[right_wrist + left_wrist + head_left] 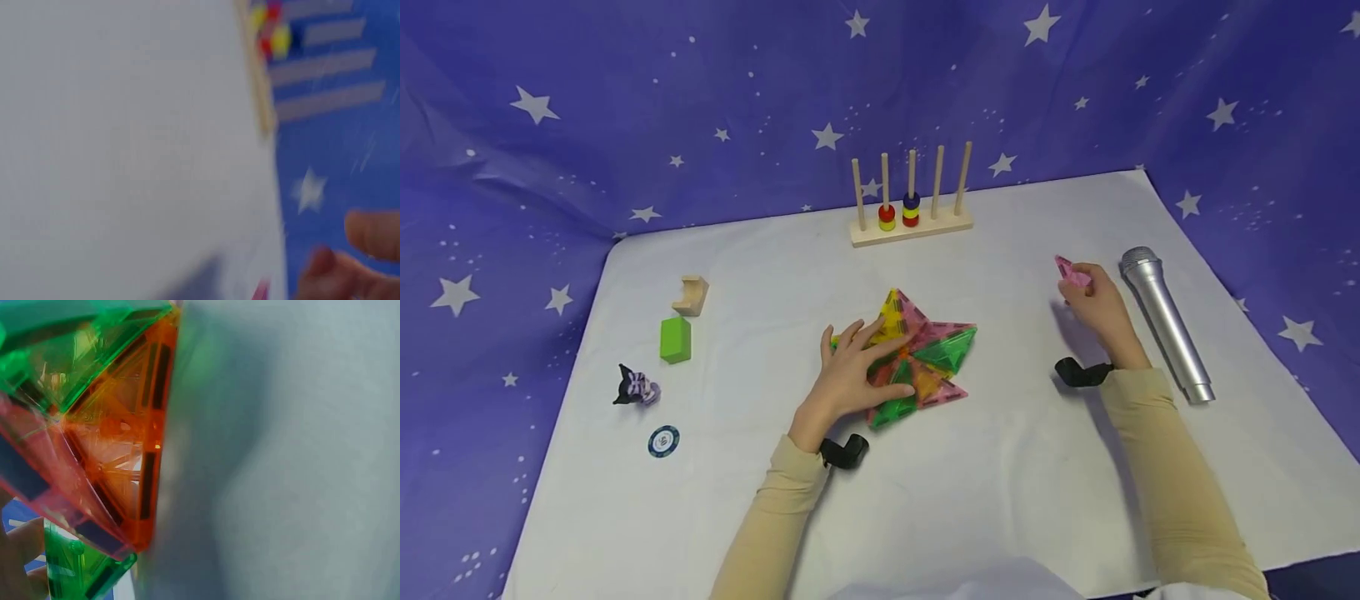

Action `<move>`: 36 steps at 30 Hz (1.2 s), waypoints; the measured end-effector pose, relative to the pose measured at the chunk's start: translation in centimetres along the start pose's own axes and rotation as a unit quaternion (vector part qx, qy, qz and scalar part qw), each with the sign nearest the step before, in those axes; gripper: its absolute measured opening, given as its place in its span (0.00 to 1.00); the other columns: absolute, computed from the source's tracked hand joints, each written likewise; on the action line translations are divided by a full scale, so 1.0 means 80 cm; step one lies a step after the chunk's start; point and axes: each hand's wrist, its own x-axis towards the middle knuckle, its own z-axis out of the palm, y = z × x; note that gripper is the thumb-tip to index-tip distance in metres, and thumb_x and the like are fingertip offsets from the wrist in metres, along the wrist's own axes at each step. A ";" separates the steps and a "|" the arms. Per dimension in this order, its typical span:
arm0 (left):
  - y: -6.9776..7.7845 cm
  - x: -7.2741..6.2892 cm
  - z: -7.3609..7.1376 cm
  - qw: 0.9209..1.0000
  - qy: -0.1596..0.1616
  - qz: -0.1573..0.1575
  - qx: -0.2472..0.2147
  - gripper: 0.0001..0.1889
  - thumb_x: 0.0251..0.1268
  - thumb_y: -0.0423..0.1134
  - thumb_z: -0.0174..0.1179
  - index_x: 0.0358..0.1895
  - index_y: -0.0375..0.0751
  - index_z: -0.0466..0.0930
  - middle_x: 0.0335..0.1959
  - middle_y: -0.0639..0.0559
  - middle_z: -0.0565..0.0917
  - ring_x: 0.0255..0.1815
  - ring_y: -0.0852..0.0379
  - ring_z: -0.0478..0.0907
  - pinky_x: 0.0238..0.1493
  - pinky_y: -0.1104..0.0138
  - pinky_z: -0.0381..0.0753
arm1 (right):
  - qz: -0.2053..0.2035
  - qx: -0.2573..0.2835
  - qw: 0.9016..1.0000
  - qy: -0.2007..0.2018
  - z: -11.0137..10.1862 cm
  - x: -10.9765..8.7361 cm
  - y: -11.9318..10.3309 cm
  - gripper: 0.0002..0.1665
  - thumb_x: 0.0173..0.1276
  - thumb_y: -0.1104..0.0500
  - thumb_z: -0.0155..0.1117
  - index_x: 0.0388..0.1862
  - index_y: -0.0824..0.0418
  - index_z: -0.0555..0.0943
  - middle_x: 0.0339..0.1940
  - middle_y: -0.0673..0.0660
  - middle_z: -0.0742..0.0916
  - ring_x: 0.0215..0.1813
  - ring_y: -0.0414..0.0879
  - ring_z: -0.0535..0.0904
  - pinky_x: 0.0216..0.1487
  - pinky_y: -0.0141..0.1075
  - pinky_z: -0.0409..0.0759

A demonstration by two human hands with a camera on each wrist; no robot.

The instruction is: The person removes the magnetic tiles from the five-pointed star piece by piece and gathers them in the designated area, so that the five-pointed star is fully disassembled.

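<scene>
A star-like build of see-through magnetic tiles [947, 350], in pink, green, yellow and orange, lies mid-table. My left hand [847, 375] spreads its fingers over the build's left side and touches it. The left wrist view shows an orange triangular tile [119, 431] up close, with part of that hand [25, 559] behind the tiles. Farther right, my right hand [1097, 304] pinches a small pink magnetic tile [1072, 272] between thumb and fingers, above the table. Only a sliver of this pink tile [261, 290] enters the right wrist view, beside blurred fingertips [375, 234].
A wooden peg stand [912, 230] with coloured rings stands at the back. A silver microphone [1168, 325] lies beyond my right hand. At left are a wooden piece [691, 296], a green block [675, 340], a small figurine [638, 387] and a round chip [663, 442].
</scene>
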 end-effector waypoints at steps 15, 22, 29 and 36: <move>-0.003 0.007 -0.004 1.000 -0.014 0.014 0.007 0.37 0.47 0.67 0.58 0.64 0.63 0.65 0.68 0.49 0.58 0.66 0.44 0.52 0.59 0.41 0.34 | -0.164 -0.009 0.955 -0.245 0.111 -0.120 -0.070 0.10 0.65 0.58 0.58 0.45 0.59 0.75 0.36 0.51 0.80 0.27 0.42 0.72 0.26 0.34 0.69; -0.002 0.007 -0.003 1.000 -0.018 0.008 0.008 0.36 0.47 0.66 0.59 0.64 0.64 0.64 0.68 0.49 0.58 0.66 0.45 0.52 0.60 0.42 0.34 | -0.202 -0.019 0.947 -0.248 0.122 -0.121 -0.066 0.14 0.60 0.59 0.64 0.42 0.58 0.73 0.33 0.51 0.76 0.24 0.42 0.66 0.25 0.33 0.67; -0.004 0.005 0.000 1.000 -0.016 -0.001 0.016 0.36 0.48 0.66 0.58 0.64 0.65 0.64 0.67 0.49 0.59 0.66 0.46 0.52 0.60 0.42 0.35 | -0.260 -0.007 0.927 -0.270 0.126 -0.116 -0.060 0.14 0.60 0.59 0.64 0.44 0.57 0.73 0.31 0.50 0.74 0.26 0.42 0.66 0.27 0.33 0.66; -0.005 0.003 0.003 1.000 -0.005 -0.001 0.016 0.35 0.48 0.66 0.59 0.63 0.65 0.66 0.66 0.49 0.63 0.65 0.46 0.54 0.60 0.42 0.36 | -0.254 0.028 0.918 -0.304 0.136 -0.113 -0.061 0.12 0.64 0.58 0.59 0.47 0.52 0.73 0.26 0.47 0.73 0.24 0.40 0.64 0.26 0.33 0.65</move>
